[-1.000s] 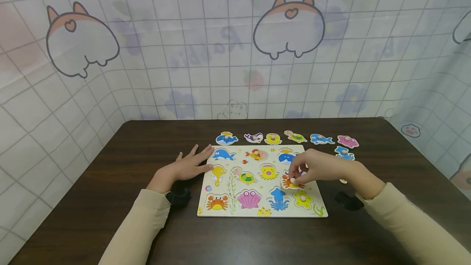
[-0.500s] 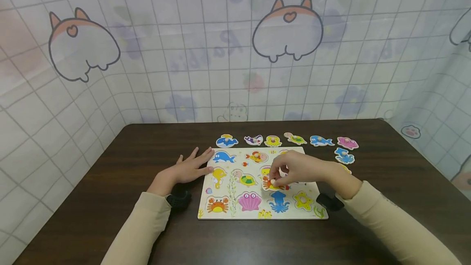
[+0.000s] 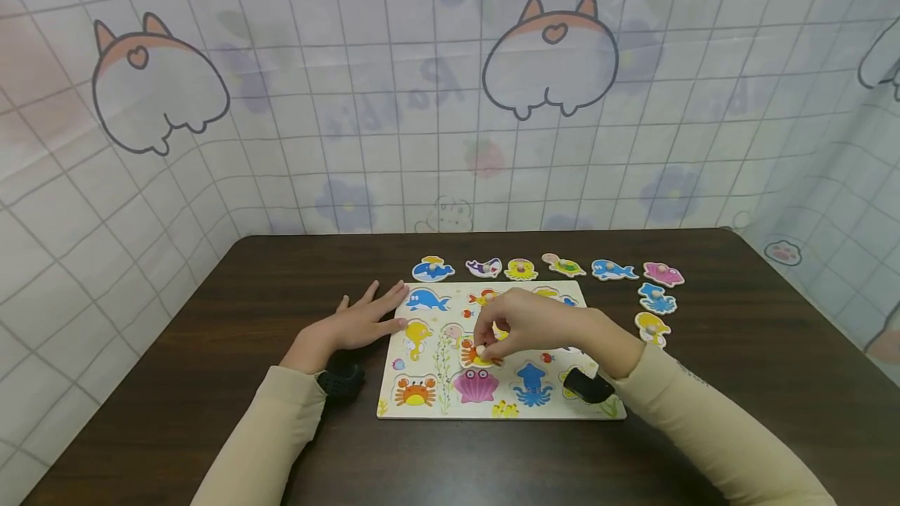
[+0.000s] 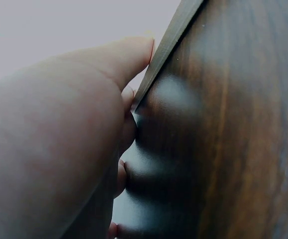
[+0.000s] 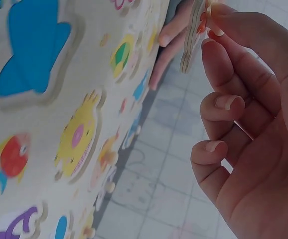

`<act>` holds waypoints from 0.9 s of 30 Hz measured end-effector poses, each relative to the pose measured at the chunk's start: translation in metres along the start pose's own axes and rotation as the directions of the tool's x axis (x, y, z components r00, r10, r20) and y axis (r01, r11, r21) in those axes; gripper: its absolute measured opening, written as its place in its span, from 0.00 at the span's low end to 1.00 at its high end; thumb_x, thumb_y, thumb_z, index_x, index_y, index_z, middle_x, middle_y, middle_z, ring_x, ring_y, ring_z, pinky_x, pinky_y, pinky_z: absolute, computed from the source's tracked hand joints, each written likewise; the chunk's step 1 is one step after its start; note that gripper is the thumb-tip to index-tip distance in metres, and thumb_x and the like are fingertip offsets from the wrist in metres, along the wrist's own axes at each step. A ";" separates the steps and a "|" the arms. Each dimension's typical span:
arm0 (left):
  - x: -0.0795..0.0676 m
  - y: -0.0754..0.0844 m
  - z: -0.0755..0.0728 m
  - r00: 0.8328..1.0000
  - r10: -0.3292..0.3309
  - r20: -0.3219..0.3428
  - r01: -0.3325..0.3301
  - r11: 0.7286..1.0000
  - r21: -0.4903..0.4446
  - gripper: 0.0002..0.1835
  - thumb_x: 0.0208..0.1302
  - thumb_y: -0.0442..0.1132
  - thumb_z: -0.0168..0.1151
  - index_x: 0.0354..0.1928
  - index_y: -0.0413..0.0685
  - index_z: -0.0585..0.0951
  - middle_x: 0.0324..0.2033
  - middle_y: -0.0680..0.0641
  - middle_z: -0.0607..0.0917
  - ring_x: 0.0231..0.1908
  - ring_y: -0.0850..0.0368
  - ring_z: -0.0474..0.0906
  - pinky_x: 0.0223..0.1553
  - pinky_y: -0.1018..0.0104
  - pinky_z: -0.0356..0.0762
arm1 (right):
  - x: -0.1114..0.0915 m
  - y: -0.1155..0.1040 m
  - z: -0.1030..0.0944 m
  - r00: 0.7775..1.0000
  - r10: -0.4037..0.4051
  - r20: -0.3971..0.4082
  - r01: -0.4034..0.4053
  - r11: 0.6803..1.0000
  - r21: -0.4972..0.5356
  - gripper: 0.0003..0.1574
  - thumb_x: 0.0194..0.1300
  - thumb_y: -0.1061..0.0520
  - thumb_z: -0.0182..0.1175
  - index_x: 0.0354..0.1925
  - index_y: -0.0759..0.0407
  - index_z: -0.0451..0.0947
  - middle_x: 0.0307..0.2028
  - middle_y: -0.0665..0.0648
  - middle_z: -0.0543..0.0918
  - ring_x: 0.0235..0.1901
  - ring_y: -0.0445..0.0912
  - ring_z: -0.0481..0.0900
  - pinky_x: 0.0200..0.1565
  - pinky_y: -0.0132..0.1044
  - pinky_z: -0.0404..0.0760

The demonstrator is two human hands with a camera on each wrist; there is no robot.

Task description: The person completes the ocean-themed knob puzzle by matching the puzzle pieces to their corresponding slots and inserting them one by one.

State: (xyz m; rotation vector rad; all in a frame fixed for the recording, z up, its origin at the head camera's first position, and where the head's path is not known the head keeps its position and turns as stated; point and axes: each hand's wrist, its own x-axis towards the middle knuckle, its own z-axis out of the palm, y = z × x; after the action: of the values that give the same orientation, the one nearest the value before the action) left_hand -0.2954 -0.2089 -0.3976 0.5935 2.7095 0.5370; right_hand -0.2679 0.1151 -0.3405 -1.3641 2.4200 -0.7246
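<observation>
My right hand (image 3: 530, 325) pinches an orange crab puzzle piece (image 3: 469, 351) by its knob, over the middle of the pale puzzle board (image 3: 450, 411). In the right wrist view the crab piece shows edge-on, raised off the board, between thumb and fingertips; the other fingers curl loosely. With fingers spread, my left hand (image 3: 358, 328) lies at the board's left edge. Its thumb (image 4: 134, 55) touches that edge in the left wrist view. A printed crab recess (image 3: 416, 392) is at the board's lower left, left of the pink shell recess (image 3: 476, 386).
Behind the board lie a blue whale piece (image 3: 432, 269), an octopus piece (image 3: 520, 270), a turtle piece (image 3: 562, 265) and others. A pink shell piece (image 3: 663, 274), a squid piece (image 3: 657, 299) and a seahorse piece (image 3: 652, 329) line the right side of the dark table (image 3: 176, 381).
My right hand has carried the crab piece leftward across the board, from near its right side to just above the shell recess. The left hand stays in place.
</observation>
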 end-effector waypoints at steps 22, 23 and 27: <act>-0.002 0.004 -0.002 1.000 0.003 -0.002 -0.003 1.000 -0.005 0.43 0.79 0.62 0.47 0.83 0.52 0.46 0.82 0.45 0.44 0.78 0.34 0.29 0.67 0.23 0.24 | 0.044 -0.031 0.026 0.999 -0.006 0.049 0.007 1.000 -0.011 0.04 0.64 0.55 0.74 0.36 0.51 0.87 0.27 0.39 0.81 0.31 0.35 0.76 0.37 0.30 0.78; -0.002 0.004 -0.002 1.000 0.006 -0.002 -0.006 1.000 -0.005 0.43 0.79 0.62 0.47 0.83 0.52 0.46 0.82 0.45 0.44 0.78 0.34 0.29 0.67 0.23 0.24 | 0.045 -0.032 0.027 0.999 -0.008 0.052 0.008 1.000 -0.011 0.04 0.64 0.55 0.74 0.36 0.51 0.87 0.27 0.39 0.81 0.31 0.35 0.76 0.37 0.30 0.78; -0.002 0.004 -0.002 1.000 0.011 -0.001 -0.011 1.000 -0.003 0.43 0.78 0.63 0.46 0.83 0.51 0.46 0.82 0.44 0.44 0.78 0.33 0.29 0.66 0.22 0.24 | 0.051 -0.034 0.032 0.998 -0.001 0.060 0.002 1.000 -0.026 0.04 0.64 0.54 0.74 0.36 0.50 0.88 0.26 0.39 0.81 0.32 0.36 0.76 0.37 0.29 0.78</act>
State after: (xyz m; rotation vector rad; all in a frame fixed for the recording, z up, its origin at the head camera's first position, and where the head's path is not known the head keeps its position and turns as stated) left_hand -0.2933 -0.2069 -0.3943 0.6082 2.7072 0.5441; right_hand -0.2554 0.0473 -0.3485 -1.3777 2.3901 -0.6460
